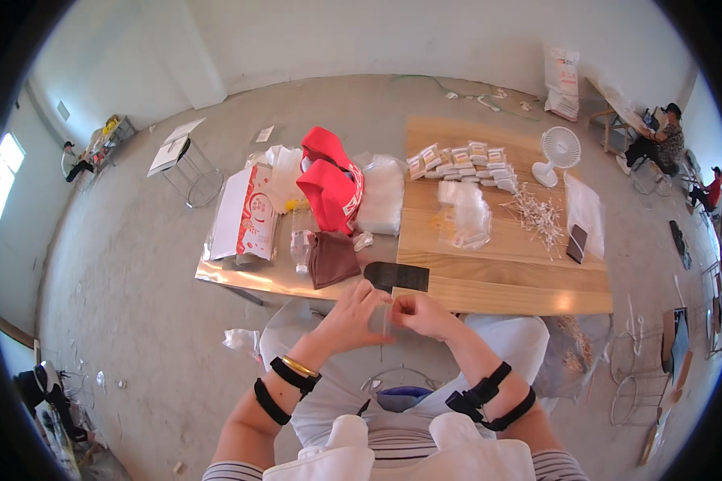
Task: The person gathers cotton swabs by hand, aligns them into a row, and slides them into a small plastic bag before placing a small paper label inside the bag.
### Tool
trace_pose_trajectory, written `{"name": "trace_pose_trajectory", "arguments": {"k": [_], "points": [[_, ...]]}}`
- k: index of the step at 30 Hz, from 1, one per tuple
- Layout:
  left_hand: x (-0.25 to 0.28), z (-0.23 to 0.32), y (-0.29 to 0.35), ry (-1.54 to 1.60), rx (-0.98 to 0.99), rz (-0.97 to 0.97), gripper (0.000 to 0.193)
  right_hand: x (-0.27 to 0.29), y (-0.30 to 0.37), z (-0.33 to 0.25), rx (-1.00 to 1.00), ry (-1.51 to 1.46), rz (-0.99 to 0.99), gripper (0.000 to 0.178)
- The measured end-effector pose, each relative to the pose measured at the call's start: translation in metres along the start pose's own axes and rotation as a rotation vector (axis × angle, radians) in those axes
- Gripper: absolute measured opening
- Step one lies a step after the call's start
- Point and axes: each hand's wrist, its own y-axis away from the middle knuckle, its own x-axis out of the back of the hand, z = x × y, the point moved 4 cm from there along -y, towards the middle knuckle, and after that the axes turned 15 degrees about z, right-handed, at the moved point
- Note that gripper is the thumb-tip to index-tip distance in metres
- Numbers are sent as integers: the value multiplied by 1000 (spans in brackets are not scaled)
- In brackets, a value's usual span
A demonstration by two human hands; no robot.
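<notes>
Beside the red bag (331,180), both hands (389,317) pinch a clear packet (383,318).

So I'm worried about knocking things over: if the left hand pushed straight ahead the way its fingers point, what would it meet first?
The left hand points up and right, likely meeting the small clear bag it pinches with the right hand, then the black card at the table edge; depth is unclear.
</notes>
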Motion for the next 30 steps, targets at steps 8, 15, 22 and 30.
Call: {"name": "trace_pose_trajectory", "arguments": {"k": [8, 15, 22, 30], "points": [[-23, -48, 25, 132, 63, -112, 71, -32, -20, 57, -203, -191, -145, 11], [-38, -144, 6, -89, 162, -48, 69, -13, -38, 94, -211, -19, 91, 21], [-67, -188, -20, -290, 98, -38, 75, -1, -35, 103, -238, -122, 94, 24], [-81, -190, -26, -179, 81, -80, 82, 4, -33, 98, -262, -100, 57, 23]]}}
